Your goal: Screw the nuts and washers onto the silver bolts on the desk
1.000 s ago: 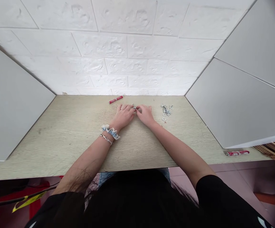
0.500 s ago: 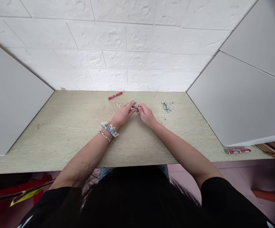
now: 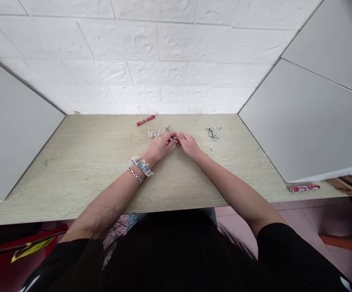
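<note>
We hold a small metal piece (image 3: 175, 138) in the middle of the tabletop (image 3: 103, 174), low, right where our two hands meet. Our left hand (image 3: 160, 147) pinches it between finger and thumb. Our right hand (image 3: 190, 147) is curled in close and grips it from the other side. So both hands are clamped on the same little piece, with their fingertips nearly touching. Our fingers hide most of it, so we cannot tell if it is one part or a few parts put together.

A second ago our left hand lay flatter, with its fingers spread over the wood. Now it is turned more on its side, and finger and thumb point at our right hand. More shiny things show behind it now: a bolt (image 3: 168, 128) just past our fingertips, and two small metal bits (image 3: 153, 134) close to our knuckles.

The metal pile (image 3: 214, 135) on the right looks the same as before, and a flat ring (image 3: 209, 145) lies just in front of it. The red tube (image 3: 145, 120) near the wall has stayed put too.

To us, this means we are busy with the one piece in our fingers, and the pile can wait. The new grip looks good for small, careful finger work. The piece is so tiny that it could slip.
</note>
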A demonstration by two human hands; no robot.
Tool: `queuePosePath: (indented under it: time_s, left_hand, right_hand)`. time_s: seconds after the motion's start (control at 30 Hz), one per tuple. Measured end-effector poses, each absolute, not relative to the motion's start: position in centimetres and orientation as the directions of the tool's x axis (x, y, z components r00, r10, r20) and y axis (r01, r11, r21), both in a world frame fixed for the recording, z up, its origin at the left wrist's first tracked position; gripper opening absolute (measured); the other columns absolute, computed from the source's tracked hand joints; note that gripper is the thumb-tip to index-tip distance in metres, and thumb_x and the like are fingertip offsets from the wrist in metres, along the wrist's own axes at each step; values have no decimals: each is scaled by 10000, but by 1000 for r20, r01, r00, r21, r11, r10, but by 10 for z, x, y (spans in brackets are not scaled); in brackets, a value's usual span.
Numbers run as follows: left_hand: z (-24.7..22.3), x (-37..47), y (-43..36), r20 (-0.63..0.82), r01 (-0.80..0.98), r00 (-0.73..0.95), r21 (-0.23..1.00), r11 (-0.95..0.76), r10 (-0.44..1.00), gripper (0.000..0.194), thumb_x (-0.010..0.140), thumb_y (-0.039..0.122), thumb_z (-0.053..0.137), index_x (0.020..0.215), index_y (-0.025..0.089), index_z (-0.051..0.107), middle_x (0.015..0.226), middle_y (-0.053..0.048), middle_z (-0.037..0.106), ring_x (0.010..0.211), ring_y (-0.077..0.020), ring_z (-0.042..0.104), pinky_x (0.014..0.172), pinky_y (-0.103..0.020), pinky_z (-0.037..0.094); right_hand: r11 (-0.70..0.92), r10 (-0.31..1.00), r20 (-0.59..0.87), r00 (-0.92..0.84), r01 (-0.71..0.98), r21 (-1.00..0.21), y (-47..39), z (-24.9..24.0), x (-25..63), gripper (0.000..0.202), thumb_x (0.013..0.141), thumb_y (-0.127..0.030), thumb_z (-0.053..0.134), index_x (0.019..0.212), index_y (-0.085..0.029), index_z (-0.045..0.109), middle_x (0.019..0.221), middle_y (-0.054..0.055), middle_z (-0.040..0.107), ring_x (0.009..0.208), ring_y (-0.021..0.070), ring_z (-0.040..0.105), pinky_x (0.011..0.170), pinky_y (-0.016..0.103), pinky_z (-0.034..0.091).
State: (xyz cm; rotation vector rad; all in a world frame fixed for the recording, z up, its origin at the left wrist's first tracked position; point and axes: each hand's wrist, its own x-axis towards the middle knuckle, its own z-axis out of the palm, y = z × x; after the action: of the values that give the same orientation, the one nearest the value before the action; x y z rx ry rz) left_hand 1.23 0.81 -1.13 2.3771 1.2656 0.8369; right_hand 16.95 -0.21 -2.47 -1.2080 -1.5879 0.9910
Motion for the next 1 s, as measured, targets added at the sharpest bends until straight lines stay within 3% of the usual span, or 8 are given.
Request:
queuePosePath:
  time_s: [0.27,0.43,0.53,0.67,0.83,1.0]
  left_hand:
    - [-10,13,11,317,643,413,563,-519,854,216,894,192,593,1103,179,642,997,-40,699,879,-163,629,858,-298,495]
    - [-14,11,15,381,623,404,552,-555,832,204,878,178,611,1077,182,657,955,-34,702,844,-155,631,822,-291,499]
    - [-16,11,16,396,610,400,558,-563,826,212,862,152,627,1070,182,660,948,-33,703,841,-150,632,819,-285,500]
    - [-16,13,14,409,599,379,575,-557,830,191,849,152,651,1039,171,658,948,-34,704,830,-144,630,803,-274,501]
    - [-14,14,10,435,585,384,569,-579,815,202,845,121,640,1040,173,648,946,-28,698,825,-138,623,815,-273,497]
    - [-14,14,11,423,593,398,558,-581,814,189,853,138,630,1036,178,647,948,-24,692,832,-140,624,825,-282,497]
  right_hand:
    - [179,980,144,-138,292,-939,1,-26,169,331,904,-490,433,781,-199,531,700,-18,583,643,117,534,681,270,451]
    - [168,976,146,-164,134,-977,5,-29,167,163,847,-370,524,860,-208,502,812,-20,592,667,99,517,653,258,460]
    - [145,976,137,-167,37,-989,6,-29,166,176,797,-340,582,858,-219,470,856,-24,580,676,92,516,628,245,460]
    - [119,990,113,-89,74,-990,3,-25,166,230,838,-435,558,827,-217,487,775,-31,556,614,89,508,622,255,457]
    - [151,985,130,-116,203,-967,-2,-25,167,523,881,-677,386,768,-196,557,621,-12,525,597,117,501,608,274,425]
    - [160,979,126,-159,226,-961,0,-27,168,472,890,-639,413,811,-195,554,674,-11,557,603,112,496,620,272,424]
